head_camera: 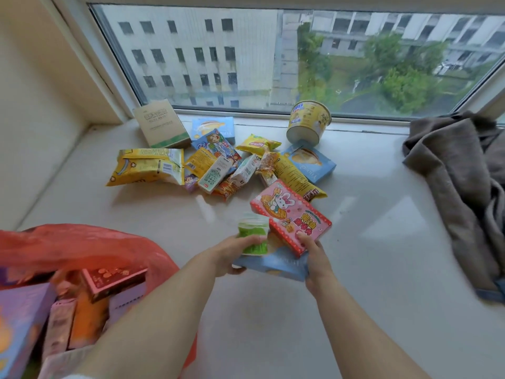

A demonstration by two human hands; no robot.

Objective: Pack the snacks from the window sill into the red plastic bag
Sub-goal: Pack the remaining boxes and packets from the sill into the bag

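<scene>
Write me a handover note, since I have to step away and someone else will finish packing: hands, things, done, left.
Left hand holds a green cup and the blue box under it. Right hand holds the pink box and the blue box's other end. All three are lifted together above the sill.
Done: several boxes already sit in the red bag, lower left.
Left: this load, then the snack pile and yellow tub by the window.

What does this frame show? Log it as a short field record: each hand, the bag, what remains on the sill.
left hand: grips green cup and blue box
right hand: holds pink box and the blue box
red plastic bag: open, several boxes inside
window sill: snack pile, yellow tub on its side
grey cloth: at right
</scene>
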